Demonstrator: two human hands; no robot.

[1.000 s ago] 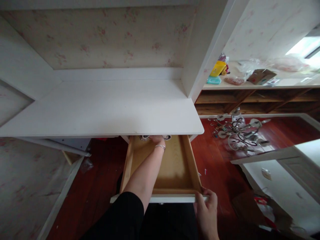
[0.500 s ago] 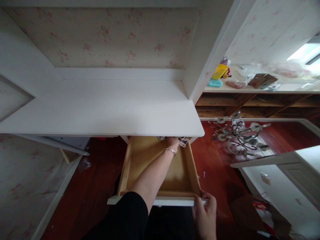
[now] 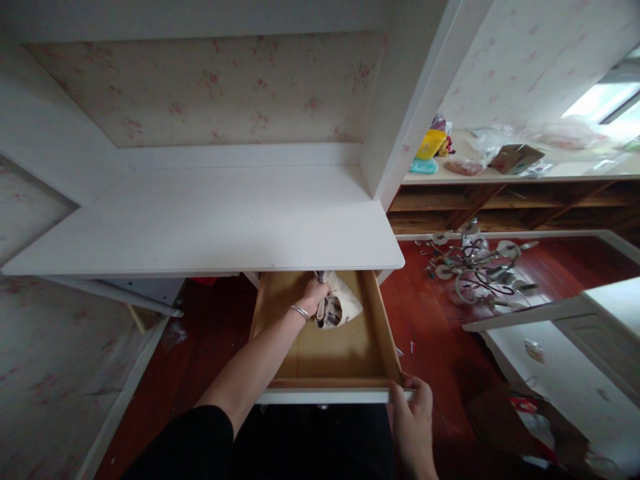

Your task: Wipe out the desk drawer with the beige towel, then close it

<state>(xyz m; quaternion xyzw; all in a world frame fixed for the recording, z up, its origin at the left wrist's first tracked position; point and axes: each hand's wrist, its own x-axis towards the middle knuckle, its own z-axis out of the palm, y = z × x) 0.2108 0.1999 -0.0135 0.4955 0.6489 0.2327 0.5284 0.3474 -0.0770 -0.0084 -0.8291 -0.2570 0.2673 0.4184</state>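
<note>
Inside the pulled-out wooden drawer [image 3: 345, 353], my left hand [image 3: 316, 293] is closed on a cream cloth bundle [image 3: 350, 308] with a dark pattern at its near end. The bundle is near the drawer's back, by the desk edge; whether it is a bag or a folded cloth I cannot tell. A bracelet circles my left wrist. My right hand [image 3: 413, 407] grips the drawer's white front panel [image 3: 345, 396] at its right corner, thumb on the near side and fingers over the edge.
Above the drawer spreads a white desk top [image 3: 240, 220] with a raised back panel. On the red floor to the right lies a chandelier [image 3: 485, 263]. Behind it runs a low shelf unit [image 3: 500, 200] with bags and a carton on top. White furniture [image 3: 550, 347] stands at lower right.
My left hand has come out from under the desk edge and moved left, drawing the cloth bundle into view. My right hand keeps its hold on the drawer front.
</note>
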